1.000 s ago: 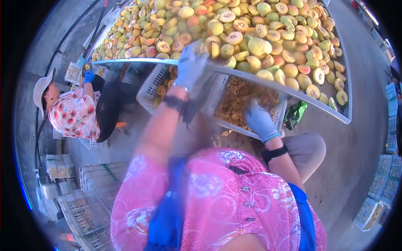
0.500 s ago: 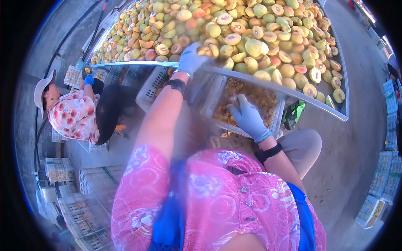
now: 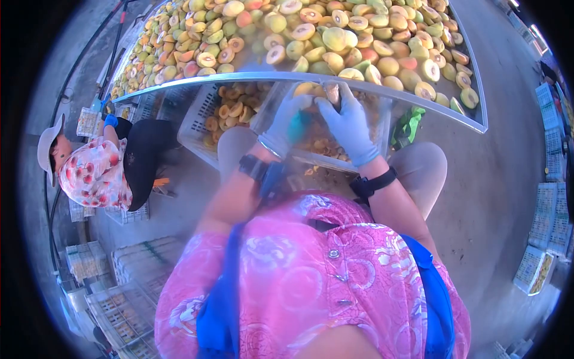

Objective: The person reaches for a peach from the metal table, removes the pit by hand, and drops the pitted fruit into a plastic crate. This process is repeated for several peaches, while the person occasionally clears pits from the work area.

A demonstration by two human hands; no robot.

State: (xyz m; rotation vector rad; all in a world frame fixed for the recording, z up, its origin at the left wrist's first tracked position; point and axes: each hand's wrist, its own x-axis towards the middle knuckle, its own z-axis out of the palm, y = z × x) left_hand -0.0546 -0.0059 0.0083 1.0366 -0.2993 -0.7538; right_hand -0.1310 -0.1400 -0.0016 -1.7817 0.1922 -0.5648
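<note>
My left hand point(image 3: 286, 127), in a pale glove, is closed on a yellowish halved peach point(image 3: 304, 89) at the table's near edge. The glove's fingers partly cover the fruit, and the hand is slightly blurred. Close beside it on the right, my right hand point(image 3: 350, 124), also gloved, grips a short hand tool point(image 3: 332, 96) with a greyish-brown end; its exact kind I cannot make out. Both hands are above a light plastic crate point(image 3: 382, 128) that holds small brown pieces. Beyond them, many halved peaches point(image 3: 335, 39) are heaped on the metal-rimmed table point(image 3: 239, 76).
Left of my hands stands another crate point(image 3: 194, 122) with fruit halves. A green bag point(image 3: 409, 127) lies to the right. At the left, a co-worker point(image 3: 95, 170) in a hat sits by the table. Stacked crates point(image 3: 134, 299) stand lower left, others point(image 3: 544, 209) far right.
My left hand has come back from the fruit heap with a halved peach. My right hand has moved up towards the table edge, so the two hands are now close together.
</note>
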